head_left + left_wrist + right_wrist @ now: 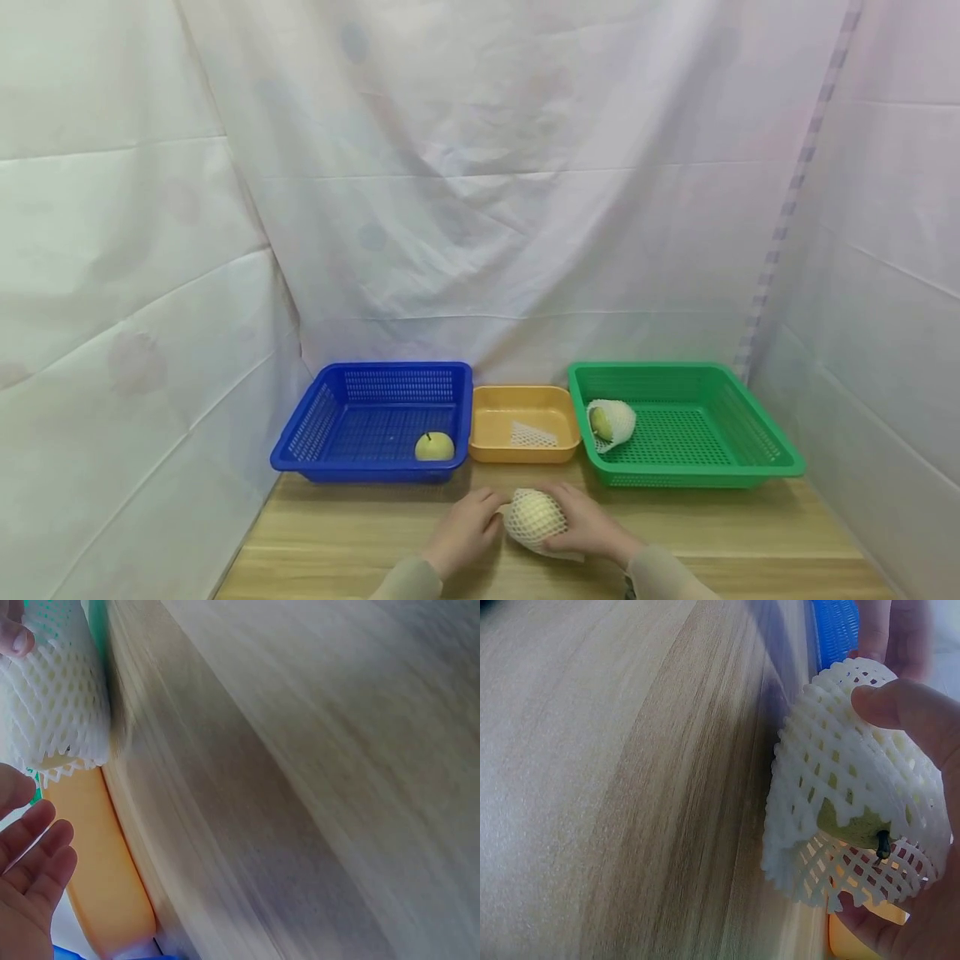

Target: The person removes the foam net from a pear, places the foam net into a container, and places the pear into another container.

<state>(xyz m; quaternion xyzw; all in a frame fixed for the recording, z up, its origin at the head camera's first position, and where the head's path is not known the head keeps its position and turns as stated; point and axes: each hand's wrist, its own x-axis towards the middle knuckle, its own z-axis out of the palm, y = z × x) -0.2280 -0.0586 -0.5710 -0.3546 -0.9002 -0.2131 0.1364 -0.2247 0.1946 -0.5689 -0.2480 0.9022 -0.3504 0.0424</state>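
A pear in a white foam net (536, 518) lies on its side above the wooden table, in front of the small yellow tray. My right hand (592, 523) grips it from the right, its thumb (877, 706) pressed on the mesh. In the right wrist view the pear's dark stem (883, 844) shows inside the net's open end. My left hand (467, 527) is at the net's left end with fingers loosely bent. The left wrist view shows its fingers (52, 874) holding nothing, close to the net's edge (64, 769); whether they touch it I cannot tell.
At the back left stands a blue basket (300, 457) with a bare pear (435, 447). The yellow tray (525, 456) in the middle holds a flat foam net (532, 435). A green basket (697, 477) at the right contains a netted pear (619, 421). White cloth (480, 208) hangs around the table.
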